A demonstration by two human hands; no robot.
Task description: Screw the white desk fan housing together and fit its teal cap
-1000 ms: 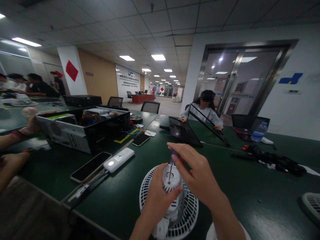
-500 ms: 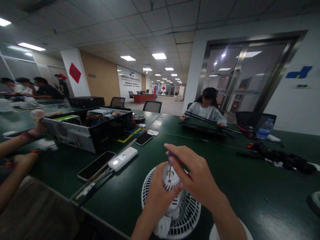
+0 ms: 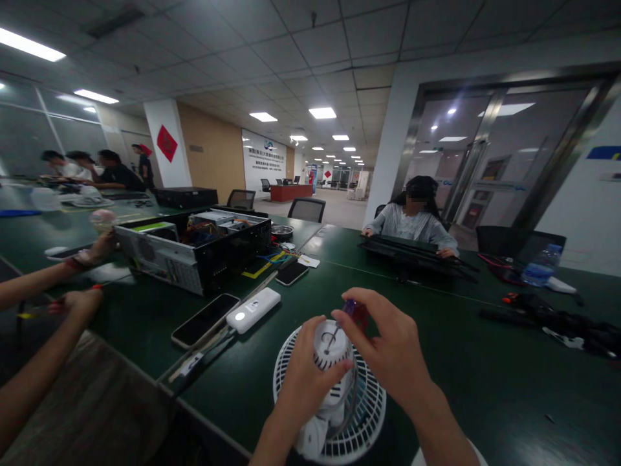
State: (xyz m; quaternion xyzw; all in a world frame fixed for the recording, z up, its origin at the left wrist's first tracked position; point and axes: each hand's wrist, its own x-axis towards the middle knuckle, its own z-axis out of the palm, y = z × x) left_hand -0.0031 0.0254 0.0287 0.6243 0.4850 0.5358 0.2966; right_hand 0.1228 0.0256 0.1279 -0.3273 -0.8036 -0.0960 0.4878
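A small white fan (image 3: pixel 334 414) lies face down on the green table (image 3: pixel 485 375), its motor housing (image 3: pixel 334 353) pointing up. My left hand (image 3: pixel 305 382) is wrapped round the housing from the left. My right hand (image 3: pixel 388 349) pinches a small screwdriver (image 3: pixel 345 312) with a purple handle; its metal tip rests on the top of the housing.
Left of the fan lie a white power bank (image 3: pixel 253 310) and two phones (image 3: pixel 205 320). An open computer case (image 3: pixel 194 249) stands behind, with another person's hands (image 3: pixel 80 301) beside it. Across the table a person (image 3: pixel 412 217) handles a flat black monitor (image 3: pixel 412 252). A water bottle (image 3: pixel 538 268) stands far right.
The view has shifted slightly. My right hand has tilted the screwdriver to the right on the housing. The person opposite has laid the black monitor down flat.
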